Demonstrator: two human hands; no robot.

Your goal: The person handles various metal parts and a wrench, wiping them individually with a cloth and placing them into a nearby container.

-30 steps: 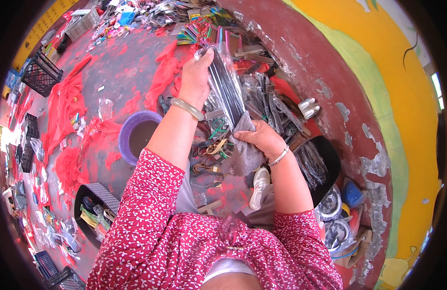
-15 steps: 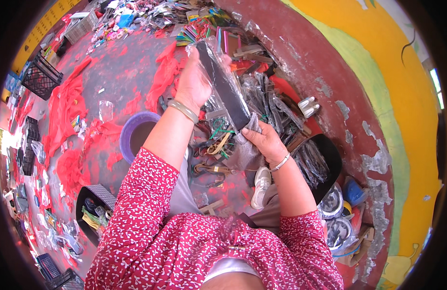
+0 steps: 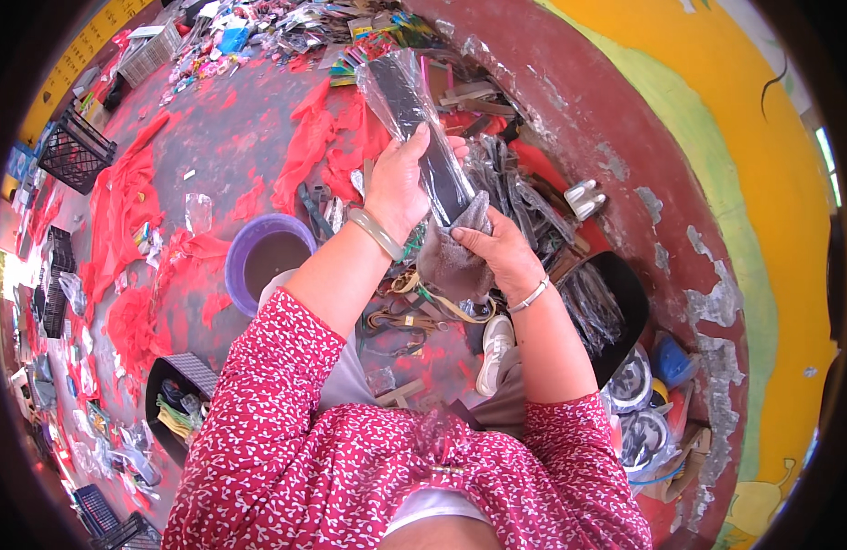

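A long, flat black item in clear plastic wrap (image 3: 408, 99) slants up and away in front of me. My left hand (image 3: 398, 188) is closed around its middle, thumb on top. At the near end, my right hand (image 3: 504, 254) pinches a grey cloth (image 3: 453, 264) against the item, and the cloth hangs down below it. What kind of item lies inside the wrap I cannot make out. Under my hands is a heap of similar dark plastic-wrapped pieces (image 3: 515, 197), partly hidden by my arms. Tan and green straps (image 3: 409, 319) lie nearer to my feet.
A purple basin (image 3: 235, 266) with murky liquid stands left of my knees. To the right is a black tub (image 3: 629, 302) of wrapped pieces beside the peeling wall (image 3: 616, 165). Black crates (image 3: 77, 149) and red sheeting (image 3: 125, 206) lie on the left.
My left hand has slid down the wrapped item toward its near end. The loose wrap at the far end now shows. The right hand with the cloth has barely shifted.
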